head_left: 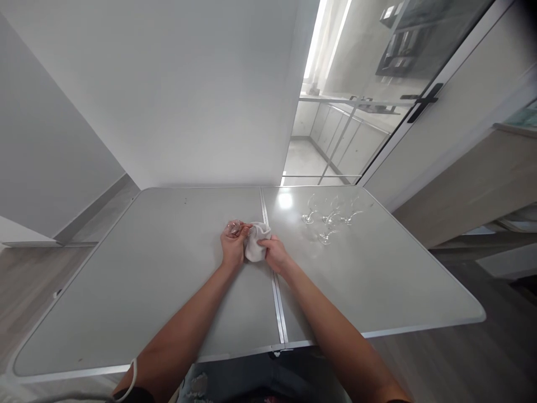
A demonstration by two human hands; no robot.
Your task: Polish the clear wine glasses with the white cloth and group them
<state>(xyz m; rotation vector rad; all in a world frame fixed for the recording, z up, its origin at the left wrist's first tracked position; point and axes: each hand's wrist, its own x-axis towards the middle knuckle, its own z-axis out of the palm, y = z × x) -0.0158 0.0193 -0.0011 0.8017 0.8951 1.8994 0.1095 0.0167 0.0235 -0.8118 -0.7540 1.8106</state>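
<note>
Near the middle of the table, my left hand [232,246] is closed around a clear glass [233,226], whose rounded end shows at the far left of the fingers. My right hand [274,253] grips a white cloth [255,246] from the right side. The cloth bunches between both hands, up against the left fingers, and covers part of what they hold. Whether the glass's other end sits inside the cloth is hidden.
Several clear stemmed glasses [331,218] stand together on the right half of the grey folding table [138,280]. A metal seam [276,296] splits the tabletop. A white wall [201,101] and a glass door [348,129] border its far edge.
</note>
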